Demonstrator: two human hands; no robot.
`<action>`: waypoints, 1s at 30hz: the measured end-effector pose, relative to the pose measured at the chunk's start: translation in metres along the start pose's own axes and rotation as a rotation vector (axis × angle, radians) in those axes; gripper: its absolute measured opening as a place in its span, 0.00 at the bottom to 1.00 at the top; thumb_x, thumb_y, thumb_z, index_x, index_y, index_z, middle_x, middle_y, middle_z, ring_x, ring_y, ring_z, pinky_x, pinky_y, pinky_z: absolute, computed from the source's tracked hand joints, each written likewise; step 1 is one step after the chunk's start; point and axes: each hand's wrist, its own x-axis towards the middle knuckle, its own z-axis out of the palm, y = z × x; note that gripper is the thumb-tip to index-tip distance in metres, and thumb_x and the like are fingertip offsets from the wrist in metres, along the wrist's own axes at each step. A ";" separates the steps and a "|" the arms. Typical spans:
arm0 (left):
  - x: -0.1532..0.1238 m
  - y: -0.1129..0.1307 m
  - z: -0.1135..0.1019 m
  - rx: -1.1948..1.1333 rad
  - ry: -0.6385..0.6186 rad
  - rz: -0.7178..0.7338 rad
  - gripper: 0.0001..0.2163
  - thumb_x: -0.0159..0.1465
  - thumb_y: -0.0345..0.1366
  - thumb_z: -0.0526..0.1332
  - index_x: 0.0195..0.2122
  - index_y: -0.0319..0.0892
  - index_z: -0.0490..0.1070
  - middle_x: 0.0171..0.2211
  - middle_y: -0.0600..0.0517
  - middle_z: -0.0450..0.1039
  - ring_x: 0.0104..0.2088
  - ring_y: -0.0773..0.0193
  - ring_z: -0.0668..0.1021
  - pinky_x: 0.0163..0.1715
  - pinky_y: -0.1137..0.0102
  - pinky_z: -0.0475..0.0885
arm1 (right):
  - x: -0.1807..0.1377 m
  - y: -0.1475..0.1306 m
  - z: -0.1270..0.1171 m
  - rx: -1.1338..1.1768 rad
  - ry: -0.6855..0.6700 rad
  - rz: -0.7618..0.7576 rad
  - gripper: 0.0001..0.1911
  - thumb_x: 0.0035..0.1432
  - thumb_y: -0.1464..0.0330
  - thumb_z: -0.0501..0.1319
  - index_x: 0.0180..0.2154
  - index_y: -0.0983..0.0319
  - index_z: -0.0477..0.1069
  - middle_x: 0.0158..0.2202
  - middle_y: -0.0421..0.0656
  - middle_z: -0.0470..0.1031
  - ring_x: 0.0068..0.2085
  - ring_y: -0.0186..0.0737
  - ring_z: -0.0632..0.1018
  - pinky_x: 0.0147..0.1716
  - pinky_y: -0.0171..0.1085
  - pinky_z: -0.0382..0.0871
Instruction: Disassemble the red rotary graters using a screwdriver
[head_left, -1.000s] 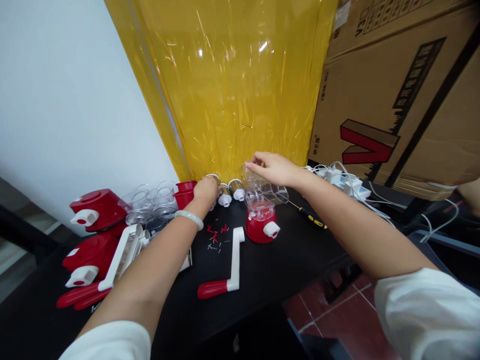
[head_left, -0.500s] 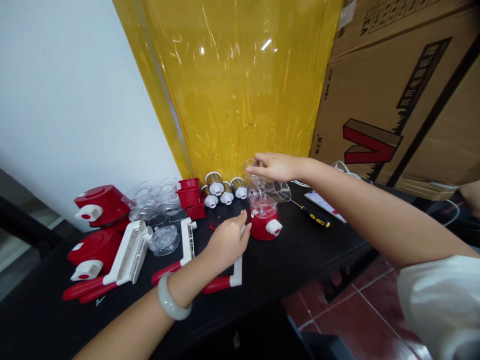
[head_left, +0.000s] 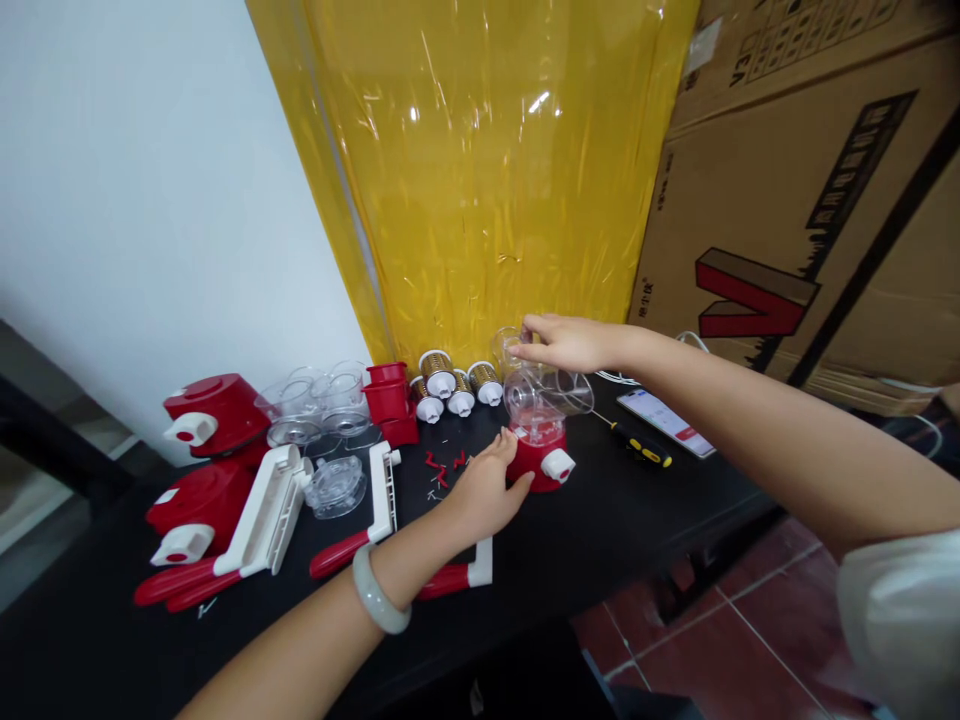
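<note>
A small red suction-style base [head_left: 536,462] with a white knob stands on the black table. Seated on top of it is a clear plastic housing [head_left: 562,392], open-mouthed towards the right. My right hand [head_left: 574,342] is closed over the upper part of the housing from above. Against the base's left side rests my left hand [head_left: 487,488], thumb in front and fingers behind; its exact grip is partly hidden. Small red clips [head_left: 441,470] and screws lie just left of that hand. A yellow-and-black screwdriver [head_left: 641,445] lies right of the base.
Several grater drums [head_left: 437,373] and red hoppers [head_left: 388,395] stand behind. At left are red bases [head_left: 217,410], clear housings [head_left: 300,400] and white crank handles with red grips [head_left: 262,510]. A phone [head_left: 666,420] lies right; a cardboard box [head_left: 750,200] stands beyond.
My left hand has moved right, onto the base's side, uncovering the red clips. The right hand stays on the clear housing. The view has shifted slightly.
</note>
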 end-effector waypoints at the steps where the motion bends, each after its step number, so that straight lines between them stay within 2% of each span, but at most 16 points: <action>1: 0.000 -0.001 0.000 -0.012 -0.005 -0.002 0.31 0.64 0.42 0.54 0.65 0.28 0.55 0.65 0.34 0.55 0.66 0.52 0.58 0.64 0.57 0.56 | 0.000 0.000 0.000 0.002 -0.003 -0.003 0.28 0.60 0.44 0.47 0.40 0.61 0.66 0.41 0.51 0.74 0.39 0.47 0.75 0.37 0.41 0.66; 5: -0.002 0.000 0.000 -0.017 -0.021 -0.034 0.31 0.64 0.42 0.54 0.65 0.32 0.56 0.67 0.38 0.52 0.68 0.49 0.51 0.64 0.53 0.56 | 0.000 0.000 0.000 0.013 -0.003 -0.017 0.26 0.60 0.46 0.49 0.40 0.61 0.67 0.41 0.51 0.74 0.39 0.47 0.75 0.37 0.41 0.65; 10: -0.001 0.000 0.000 0.009 -0.012 -0.016 0.29 0.64 0.43 0.55 0.63 0.34 0.59 0.66 0.37 0.54 0.68 0.45 0.48 0.63 0.48 0.54 | 0.002 0.002 0.000 0.028 -0.018 -0.043 0.18 0.60 0.53 0.53 0.42 0.61 0.66 0.40 0.49 0.74 0.39 0.45 0.74 0.36 0.39 0.65; 15: 0.001 -0.003 -0.002 0.027 -0.032 -0.012 0.29 0.63 0.44 0.56 0.63 0.36 0.59 0.65 0.38 0.56 0.68 0.46 0.48 0.64 0.50 0.52 | 0.003 0.005 -0.001 0.051 -0.032 -0.083 0.16 0.58 0.57 0.56 0.41 0.61 0.67 0.41 0.49 0.74 0.37 0.45 0.74 0.35 0.39 0.65; 21: 0.003 -0.002 -0.004 0.040 -0.032 0.002 0.29 0.63 0.44 0.56 0.62 0.33 0.60 0.64 0.36 0.57 0.68 0.46 0.49 0.64 0.52 0.53 | 0.007 0.010 -0.001 0.058 -0.064 -0.151 0.13 0.57 0.59 0.58 0.41 0.61 0.68 0.40 0.48 0.74 0.36 0.43 0.74 0.36 0.39 0.66; 25: 0.002 -0.001 -0.005 0.053 -0.038 0.006 0.29 0.63 0.44 0.56 0.62 0.33 0.61 0.64 0.37 0.59 0.68 0.46 0.49 0.64 0.52 0.52 | 0.010 0.014 -0.003 0.091 -0.088 -0.217 0.16 0.55 0.60 0.60 0.44 0.59 0.70 0.42 0.46 0.76 0.39 0.44 0.75 0.40 0.40 0.68; 30: 0.001 -0.002 -0.004 0.074 -0.032 0.013 0.28 0.64 0.44 0.54 0.62 0.33 0.60 0.64 0.35 0.58 0.68 0.45 0.47 0.63 0.49 0.52 | 0.012 0.021 -0.012 0.132 -0.137 -0.251 0.26 0.50 0.59 0.66 0.52 0.52 0.71 0.44 0.41 0.77 0.39 0.42 0.76 0.42 0.40 0.69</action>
